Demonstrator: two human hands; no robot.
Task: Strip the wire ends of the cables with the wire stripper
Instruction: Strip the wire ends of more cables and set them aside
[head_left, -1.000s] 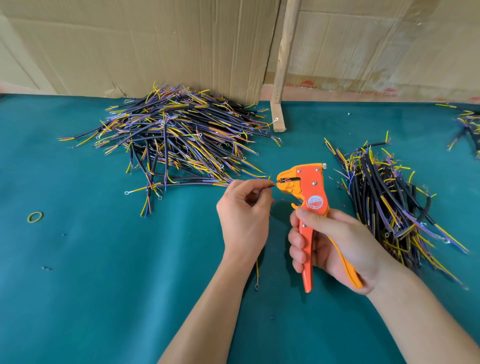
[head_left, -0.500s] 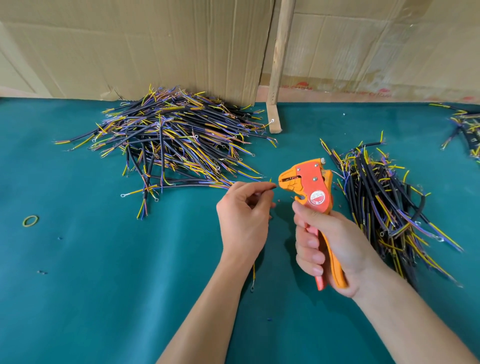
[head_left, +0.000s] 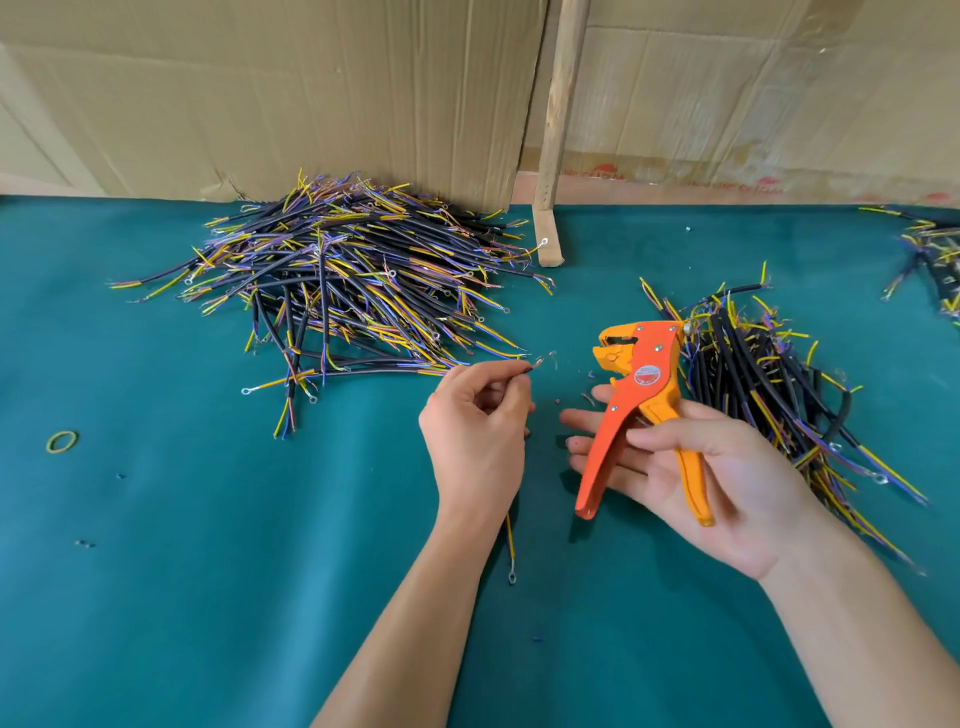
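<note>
Matt teal cloth table (head_left: 208, 571); creased brown cardboard (head_left: 311, 93); rough wooden post (head_left: 558, 104); glossy orange plastic wire stripper (head_left: 641, 384).

On the table (head_left: 208, 597), one cable pile (head_left: 343, 280) lies far-left, another cable heap (head_left: 769, 389) right.

1. Bright, even, diffuse light; no glare.
2. Soft, faint shadows lie on the green table (head_left: 208, 571) under the forearms.
3. Wide-angle bending curves the table's far edge.
4. Focus sharp throughout.
</note>
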